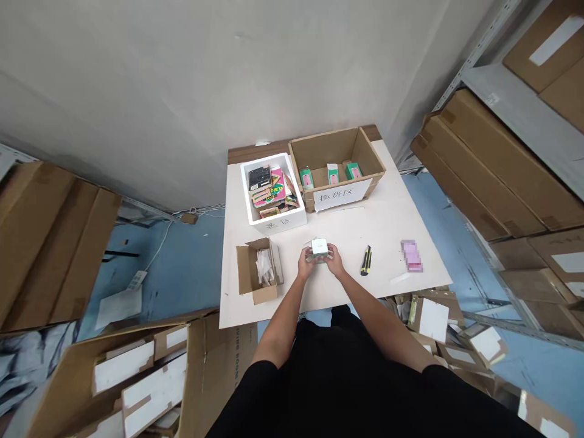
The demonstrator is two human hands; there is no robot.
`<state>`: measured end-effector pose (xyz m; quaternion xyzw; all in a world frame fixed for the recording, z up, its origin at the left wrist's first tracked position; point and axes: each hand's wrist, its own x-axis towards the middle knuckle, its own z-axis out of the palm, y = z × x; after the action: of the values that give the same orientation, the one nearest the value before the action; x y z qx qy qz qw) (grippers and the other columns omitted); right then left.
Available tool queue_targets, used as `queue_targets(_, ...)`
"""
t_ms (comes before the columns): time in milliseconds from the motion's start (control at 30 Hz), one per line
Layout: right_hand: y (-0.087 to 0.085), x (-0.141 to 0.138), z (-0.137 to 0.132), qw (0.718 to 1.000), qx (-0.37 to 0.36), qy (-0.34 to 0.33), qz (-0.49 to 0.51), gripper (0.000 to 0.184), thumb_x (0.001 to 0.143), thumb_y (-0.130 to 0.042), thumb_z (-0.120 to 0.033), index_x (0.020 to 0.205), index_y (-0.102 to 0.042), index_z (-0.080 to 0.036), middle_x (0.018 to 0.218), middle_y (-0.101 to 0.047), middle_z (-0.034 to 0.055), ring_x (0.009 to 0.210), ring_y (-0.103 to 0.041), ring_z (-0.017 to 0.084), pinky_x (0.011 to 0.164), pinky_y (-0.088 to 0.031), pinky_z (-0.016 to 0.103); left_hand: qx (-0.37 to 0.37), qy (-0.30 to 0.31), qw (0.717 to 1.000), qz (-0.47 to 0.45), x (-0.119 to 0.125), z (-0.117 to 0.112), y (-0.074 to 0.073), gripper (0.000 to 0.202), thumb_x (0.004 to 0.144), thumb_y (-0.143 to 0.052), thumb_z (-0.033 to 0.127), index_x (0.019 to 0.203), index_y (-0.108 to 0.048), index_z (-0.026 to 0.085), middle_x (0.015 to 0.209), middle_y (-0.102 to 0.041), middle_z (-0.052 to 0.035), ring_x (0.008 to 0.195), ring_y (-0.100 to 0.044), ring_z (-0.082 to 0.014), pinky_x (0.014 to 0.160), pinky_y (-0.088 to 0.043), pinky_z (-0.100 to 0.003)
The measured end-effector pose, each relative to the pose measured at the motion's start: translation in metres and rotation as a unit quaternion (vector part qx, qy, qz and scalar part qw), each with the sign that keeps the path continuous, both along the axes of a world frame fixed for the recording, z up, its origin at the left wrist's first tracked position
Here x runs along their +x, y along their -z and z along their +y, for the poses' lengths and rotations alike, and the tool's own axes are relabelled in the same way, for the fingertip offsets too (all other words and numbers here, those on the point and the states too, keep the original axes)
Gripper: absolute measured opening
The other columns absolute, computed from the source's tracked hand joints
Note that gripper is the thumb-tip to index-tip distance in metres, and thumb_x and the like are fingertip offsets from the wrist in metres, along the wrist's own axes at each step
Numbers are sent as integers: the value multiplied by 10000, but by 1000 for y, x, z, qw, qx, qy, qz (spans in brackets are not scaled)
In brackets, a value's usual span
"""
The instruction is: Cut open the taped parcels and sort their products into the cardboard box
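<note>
at the far edge of the tabletop (351, 234) stand a white foam box (272, 224) and a cardboard box (337, 152). an open carton (254, 271) sits left; a yellow-and-black utility knife (365, 260) and a pink packet (412, 255) lie right. near the middle, the left hand (306, 263) and right hand (335, 260) curl closed around both sides of a small white box (319, 247), holding it just above the tabletop.
</note>
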<state>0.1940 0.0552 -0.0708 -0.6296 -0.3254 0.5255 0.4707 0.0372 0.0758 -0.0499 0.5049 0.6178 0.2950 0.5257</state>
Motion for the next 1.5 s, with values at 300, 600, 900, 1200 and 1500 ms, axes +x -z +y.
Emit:
queue_targets(300,-48,66,75,996,72,-31,39,647,712,-798,-341,1336,-646,-263,1245,-729,93,1074,-705,262,962,-596,405,104,8,994,27,48,61,-42,624,919,-704,293,1509,-502,270,1380,-669,-124,1225,-693,-249,1033,-591,-422)
queue_targets(600,-173,115,241,958,277,-68,14,552,815,-814,-357,1326,-630,-259,1259,-721,82,1155,-674,250,1050,-571,435,306,14,952,17,86,206,-181,654,963,-697,347,1576,-477,287,1494,-627,-121,1301,-653,-266,1092,-566,-445)
queue_targets(900,-244,122,324,964,255,15,-81,568,839,-697,-307,1393,-596,-234,1320,-680,124,1163,-673,253,1117,-532,495,352,-82,930,61,64,279,-256,568,898,-637,111,1455,-586,213,1447,-630,-144,1293,-634,-271,1121,-544,-452)
queue_targets(1200,-214,79,253,949,280,-44,-139,566,864,-655,-331,1419,-606,-228,1318,-695,133,1217,-658,270,1087,-558,478,363,-60,928,53,5,228,-232,521,921,-640,186,1440,-614,217,1460,-637,-148,1226,-661,-272,972,-604,-389)
queue_targets(1500,-83,-13,120,950,129,-136,-250,610,814,-601,-198,1422,-643,-209,1392,-684,138,1187,-684,279,1035,-591,467,250,42,966,49,-71,126,-129,589,890,-629,139,1472,-615,230,1444,-647,-135,1144,-680,-245,884,-626,-364)
